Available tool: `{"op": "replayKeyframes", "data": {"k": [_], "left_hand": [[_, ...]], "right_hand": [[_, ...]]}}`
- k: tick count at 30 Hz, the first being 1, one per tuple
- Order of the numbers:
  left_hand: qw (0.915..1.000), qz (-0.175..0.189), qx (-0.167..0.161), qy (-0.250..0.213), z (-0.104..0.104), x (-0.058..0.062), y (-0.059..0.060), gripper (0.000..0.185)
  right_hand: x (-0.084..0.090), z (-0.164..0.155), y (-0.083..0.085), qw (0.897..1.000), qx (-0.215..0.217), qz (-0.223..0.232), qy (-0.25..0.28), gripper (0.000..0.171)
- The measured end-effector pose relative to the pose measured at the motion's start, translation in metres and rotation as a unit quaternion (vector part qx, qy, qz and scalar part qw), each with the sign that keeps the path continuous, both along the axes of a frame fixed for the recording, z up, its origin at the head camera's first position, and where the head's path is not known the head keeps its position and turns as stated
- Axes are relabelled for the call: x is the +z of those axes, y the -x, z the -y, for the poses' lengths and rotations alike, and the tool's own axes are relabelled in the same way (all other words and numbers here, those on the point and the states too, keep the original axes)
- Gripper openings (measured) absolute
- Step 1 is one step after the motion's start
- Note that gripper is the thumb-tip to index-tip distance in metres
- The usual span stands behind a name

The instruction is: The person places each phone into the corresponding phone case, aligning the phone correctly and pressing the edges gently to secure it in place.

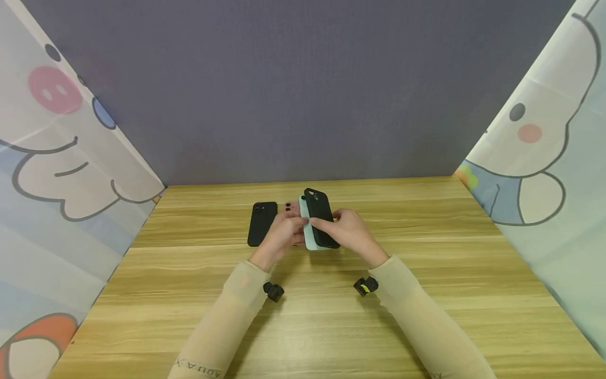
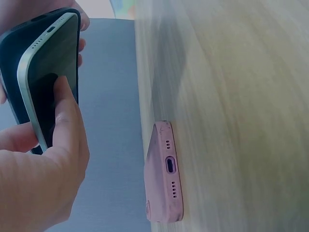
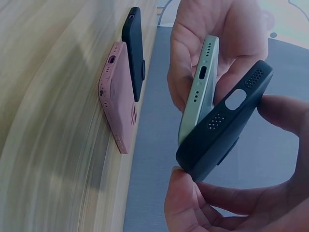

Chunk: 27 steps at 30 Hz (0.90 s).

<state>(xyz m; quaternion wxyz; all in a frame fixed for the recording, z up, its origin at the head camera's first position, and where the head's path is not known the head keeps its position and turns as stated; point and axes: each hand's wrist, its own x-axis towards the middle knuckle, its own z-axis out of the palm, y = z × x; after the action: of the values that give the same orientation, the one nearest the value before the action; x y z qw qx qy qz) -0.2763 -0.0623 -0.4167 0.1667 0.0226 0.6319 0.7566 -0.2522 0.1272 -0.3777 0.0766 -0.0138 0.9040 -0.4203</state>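
Note:
My left hand point(image 1: 282, 232) pinches a pale green phone point(image 3: 200, 89) between thumb and fingers, with its dark screen turned toward the left wrist camera. In my right hand point(image 1: 350, 229) is a black phone case point(image 3: 224, 121), held by its sides. The case's port cutout shows light through it. Phone and case are raised over the table at a slant to each other, one long edge of the phone right at the case's edge. Seen from the head, the case overlaps much of the phone's back.
A phone in a pink case point(image 2: 163, 176) lies on the wooden table point(image 1: 199, 295), partly behind my left hand in the head view. To its left lies a black-cased phone point(image 1: 262, 223). A grey panel point(image 1: 303, 95) stands at the back, with cartoon-printed cloth on both sides.

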Motion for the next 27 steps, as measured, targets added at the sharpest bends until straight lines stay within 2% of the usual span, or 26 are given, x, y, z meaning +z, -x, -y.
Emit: {"op": "replayKeyframes", "data": {"k": [8,14,20,23,27], "left_hand": [[0.9999,-0.013,-0.008,0.003,-0.0006,-0.0001,-0.0016,0.025],[0.9999,-0.007,-0.008,-0.006,-0.0009,0.0019,-0.0020,0.028],[0.9998,-0.008,-0.010,-0.014,0.0002,0.0022,-0.0024,0.026],[0.9996,-0.014,-0.014,-0.020,0.0006,0.0010,-0.0026,0.025],[0.9992,-0.016,-0.012,-0.033,0.0014,-0.0006,-0.0024,0.025]], "right_hand": [[-0.0017,0.0013,-0.0019,1.000,0.002,-0.012,0.004,0.076],[-0.0030,0.0008,-0.0036,1.000,0.005,-0.023,0.001,0.079],[-0.0047,-0.0015,-0.0039,0.999,-0.012,-0.033,0.020,0.080],[-0.0059,-0.0032,-0.0027,0.999,-0.014,-0.041,0.021,0.073],[-0.0087,-0.0069,0.0007,0.998,-0.017,-0.053,0.039,0.054]]}}
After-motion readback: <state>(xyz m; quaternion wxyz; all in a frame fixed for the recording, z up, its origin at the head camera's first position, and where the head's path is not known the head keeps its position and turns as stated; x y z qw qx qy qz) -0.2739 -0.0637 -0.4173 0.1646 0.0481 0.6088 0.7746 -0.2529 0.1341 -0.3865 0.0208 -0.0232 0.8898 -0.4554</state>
